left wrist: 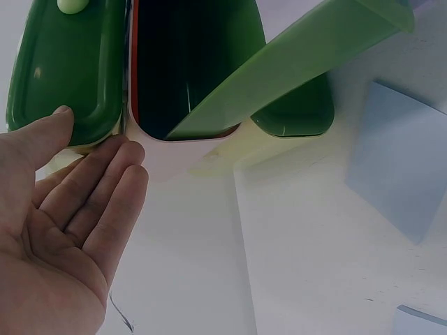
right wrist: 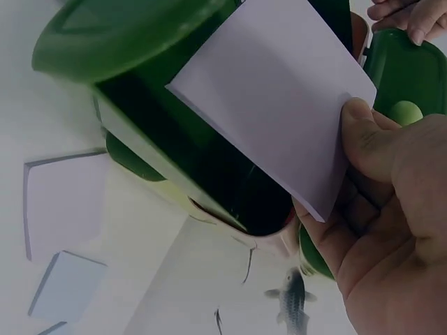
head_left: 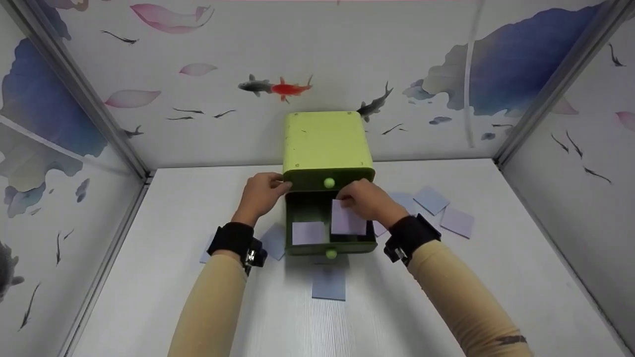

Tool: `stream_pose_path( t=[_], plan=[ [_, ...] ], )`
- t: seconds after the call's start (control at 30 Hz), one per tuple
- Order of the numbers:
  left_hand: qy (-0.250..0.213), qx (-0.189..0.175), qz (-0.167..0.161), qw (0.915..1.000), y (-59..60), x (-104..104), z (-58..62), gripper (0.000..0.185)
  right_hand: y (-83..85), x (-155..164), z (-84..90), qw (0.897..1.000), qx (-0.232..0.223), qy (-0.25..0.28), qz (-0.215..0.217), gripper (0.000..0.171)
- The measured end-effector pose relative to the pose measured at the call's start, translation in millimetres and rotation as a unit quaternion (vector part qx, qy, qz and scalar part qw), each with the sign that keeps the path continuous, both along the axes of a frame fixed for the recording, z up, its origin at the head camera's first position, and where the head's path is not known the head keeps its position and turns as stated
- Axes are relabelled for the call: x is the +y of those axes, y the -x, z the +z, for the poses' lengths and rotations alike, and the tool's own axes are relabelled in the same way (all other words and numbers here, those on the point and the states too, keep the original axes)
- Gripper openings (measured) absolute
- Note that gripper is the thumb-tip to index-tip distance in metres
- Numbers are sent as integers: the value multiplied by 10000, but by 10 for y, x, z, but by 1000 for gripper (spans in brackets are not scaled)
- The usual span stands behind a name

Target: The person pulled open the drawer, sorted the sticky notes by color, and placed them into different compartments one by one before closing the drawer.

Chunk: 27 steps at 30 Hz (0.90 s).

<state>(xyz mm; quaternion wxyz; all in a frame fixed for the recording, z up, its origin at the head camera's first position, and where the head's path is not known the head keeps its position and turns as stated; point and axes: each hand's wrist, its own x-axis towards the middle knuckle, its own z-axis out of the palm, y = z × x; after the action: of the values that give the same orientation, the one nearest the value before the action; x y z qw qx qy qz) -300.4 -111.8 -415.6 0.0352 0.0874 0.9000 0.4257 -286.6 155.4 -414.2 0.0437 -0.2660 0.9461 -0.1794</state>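
Note:
A green desktop cabinet stands against the back wall, its lower drawer pulled out. Above this drawer's right side my right hand pinches a purple square card by its upper edge, thumb on one face in the right wrist view. Another purple card sits in the drawer's left part. My left hand rests at the left corner of the closed upper drawer. In the left wrist view, its thumb touches the drawer front, with fairly straight fingers along the side.
A blue card lies in front of the drawer. Another blue card is by its left side. To the right lie a blue card and a purple card. Patterned white walls enclose the table at back and sides.

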Motion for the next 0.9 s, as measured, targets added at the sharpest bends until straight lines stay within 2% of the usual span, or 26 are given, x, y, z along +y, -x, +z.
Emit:
stream_pose_path(
  t=[0.23,0.43,0.67,0.9],
  plan=[
    [14,-19,58,10000,1,4,-7,45,31,-99,-209,9987,-430,67,-256,22],
    [5,-5,40,10000,-6,-2,-9,45,54,-120,-344,9978,-612,132,-199,20],
    [49,37,38,10000,1,-14,-1,46,72,-158,-445,9982,-559,11,-220,16],
    [45,60,1,10000,9,-13,-22,46,35,-203,-501,9981,-457,5,-423,8]
  ],
)
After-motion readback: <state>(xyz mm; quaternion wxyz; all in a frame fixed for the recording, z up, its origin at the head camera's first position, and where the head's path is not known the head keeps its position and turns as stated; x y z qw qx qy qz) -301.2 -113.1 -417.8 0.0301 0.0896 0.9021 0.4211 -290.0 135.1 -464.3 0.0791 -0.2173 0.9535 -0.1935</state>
